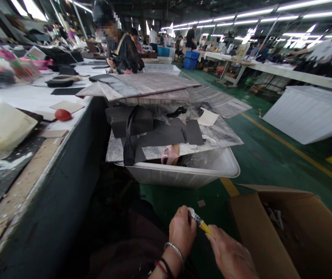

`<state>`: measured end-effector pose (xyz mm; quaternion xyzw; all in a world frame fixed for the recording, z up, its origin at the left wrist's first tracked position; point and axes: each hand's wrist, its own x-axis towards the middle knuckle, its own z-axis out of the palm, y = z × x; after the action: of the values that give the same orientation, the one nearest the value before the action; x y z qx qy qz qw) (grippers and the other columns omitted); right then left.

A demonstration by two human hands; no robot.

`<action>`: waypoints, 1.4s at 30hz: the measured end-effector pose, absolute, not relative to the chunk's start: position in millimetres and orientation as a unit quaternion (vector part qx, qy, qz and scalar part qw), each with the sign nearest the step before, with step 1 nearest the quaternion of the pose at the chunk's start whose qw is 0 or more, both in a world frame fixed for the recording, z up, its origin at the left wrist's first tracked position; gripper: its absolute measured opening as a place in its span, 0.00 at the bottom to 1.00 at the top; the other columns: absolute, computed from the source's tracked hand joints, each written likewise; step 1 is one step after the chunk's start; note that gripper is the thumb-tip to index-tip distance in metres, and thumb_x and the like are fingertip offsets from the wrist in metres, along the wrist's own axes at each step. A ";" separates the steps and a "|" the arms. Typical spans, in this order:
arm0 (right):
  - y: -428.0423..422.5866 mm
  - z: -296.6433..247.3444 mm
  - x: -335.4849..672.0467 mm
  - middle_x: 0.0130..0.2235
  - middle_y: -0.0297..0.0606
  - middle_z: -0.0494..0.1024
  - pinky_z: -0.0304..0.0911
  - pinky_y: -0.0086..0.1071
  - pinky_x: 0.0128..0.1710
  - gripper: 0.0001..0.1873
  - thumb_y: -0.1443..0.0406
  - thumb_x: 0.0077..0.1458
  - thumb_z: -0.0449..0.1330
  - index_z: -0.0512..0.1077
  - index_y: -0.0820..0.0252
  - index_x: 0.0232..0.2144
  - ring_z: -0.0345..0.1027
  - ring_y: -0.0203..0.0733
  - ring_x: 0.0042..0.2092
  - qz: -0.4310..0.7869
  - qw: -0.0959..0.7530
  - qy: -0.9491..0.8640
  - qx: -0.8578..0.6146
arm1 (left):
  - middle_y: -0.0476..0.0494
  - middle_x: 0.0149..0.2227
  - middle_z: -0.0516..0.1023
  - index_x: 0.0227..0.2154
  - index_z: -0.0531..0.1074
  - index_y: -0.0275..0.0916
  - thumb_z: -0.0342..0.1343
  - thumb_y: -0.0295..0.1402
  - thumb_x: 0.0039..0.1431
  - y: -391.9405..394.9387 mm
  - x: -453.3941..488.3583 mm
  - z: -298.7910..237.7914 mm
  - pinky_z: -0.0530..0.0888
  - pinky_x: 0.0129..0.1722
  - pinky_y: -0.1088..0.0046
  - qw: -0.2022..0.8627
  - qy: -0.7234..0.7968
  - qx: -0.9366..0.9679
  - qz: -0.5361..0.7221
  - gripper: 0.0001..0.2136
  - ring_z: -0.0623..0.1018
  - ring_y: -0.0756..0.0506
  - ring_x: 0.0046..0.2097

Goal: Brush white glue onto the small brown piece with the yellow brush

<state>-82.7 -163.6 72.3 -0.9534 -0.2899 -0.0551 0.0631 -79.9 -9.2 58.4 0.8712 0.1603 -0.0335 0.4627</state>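
Observation:
Low in front of me, over my lap, my right hand (231,250) grips the yellow handle of a small glue-caked brush (203,226). The brush's whitish, crusted head points up and left. Closed fingers of my left hand (183,228) are at that crusted end, pinching it; the very tip is hidden behind them. On a stained board (224,133) ahead lie dark grey cut pieces (166,133), a stack of grey pieces (131,120), a black strap (129,135) and a cream scrap (208,117).
The board rests on a white plastic bin (224,164). To the right stands an open cardboard box (247,224). A workbench (75,128) runs along the left, with a red round object (63,114) on it. A co-worker (122,46) stands beyond the stacked boards (151,83).

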 end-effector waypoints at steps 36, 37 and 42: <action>-144.9 63.3 -93.1 0.24 0.31 0.65 0.55 0.29 0.27 0.23 0.46 0.52 0.40 0.63 0.56 0.28 0.61 0.37 0.27 0.260 0.345 -0.001 -0.902 | 0.51 0.25 0.67 0.41 0.60 0.37 0.45 0.39 0.56 -3.2 -96.5 46.4 0.66 0.29 0.73 0.670 0.231 0.705 -0.028 0.13 0.69 0.49 0.27; -144.3 62.0 -92.8 0.24 0.31 0.65 0.54 0.29 0.27 0.24 0.45 0.51 0.41 0.63 0.56 0.29 0.61 0.38 0.27 0.261 0.349 0.003 -0.900 | 0.50 0.26 0.67 0.43 0.58 0.37 0.45 0.39 0.56 -3.8 -98.7 45.6 0.66 0.29 0.73 0.673 0.235 0.701 -0.032 0.15 0.69 0.49 0.27; -143.9 59.3 -84.9 0.21 0.29 0.61 0.53 0.30 0.26 0.26 0.41 0.46 0.44 0.63 0.56 0.27 0.57 0.36 0.24 0.222 0.383 0.062 -0.895 | 0.48 0.27 0.69 0.47 0.57 0.35 0.43 0.36 0.57 -8.0 -107.4 39.7 0.67 0.29 0.72 0.688 0.241 0.681 -0.063 0.17 0.71 0.49 0.27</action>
<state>-84.9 -143.9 59.3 -0.8946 0.0622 0.2221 0.3828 -107.4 -8.0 39.7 0.6810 0.2412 -0.0634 0.6885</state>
